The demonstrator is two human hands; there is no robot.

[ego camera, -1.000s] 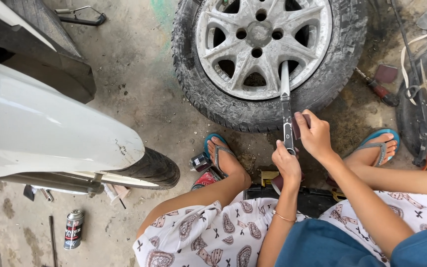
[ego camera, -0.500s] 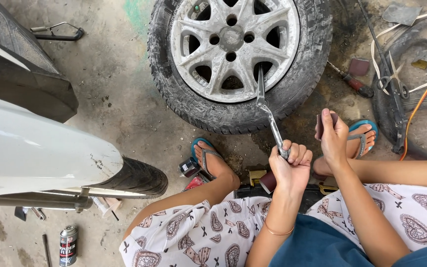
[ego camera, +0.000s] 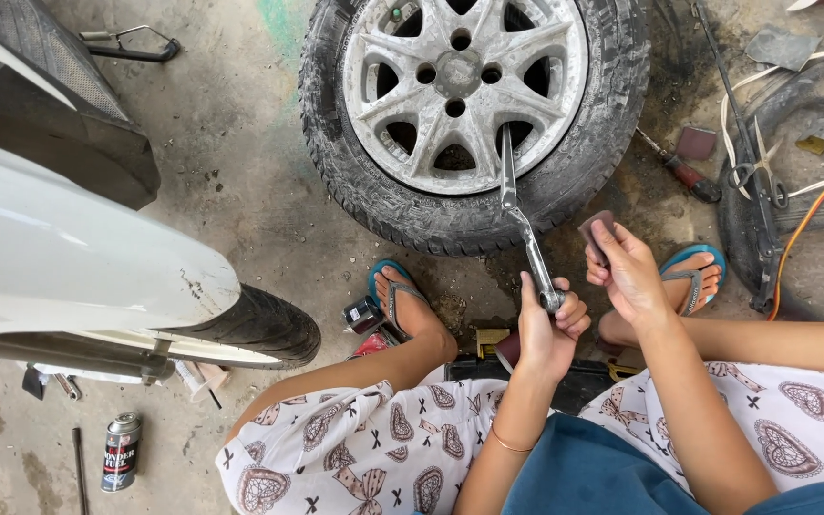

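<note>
We see bare concrete floor [ego camera: 240, 191] left of the dusty silver-rimmed car wheel [ego camera: 474, 114]. Below that wheel, our left hand [ego camera: 547, 329] grips a long steel tyre lever [ego camera: 525, 224] resting on the rim, and our right hand [ego camera: 627, 267] pinches a small dark pad [ego camera: 595, 229].

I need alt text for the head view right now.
Left hand grips a metal tool whose far end rests against the rim of a wheel lying on concrete. Right hand holds a small dark patch beside it.

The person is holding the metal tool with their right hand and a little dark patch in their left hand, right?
Not quite. In the head view the left hand grips the metal tool, whose tip reaches the wheel, and the right hand holds the little dark patch.
</note>
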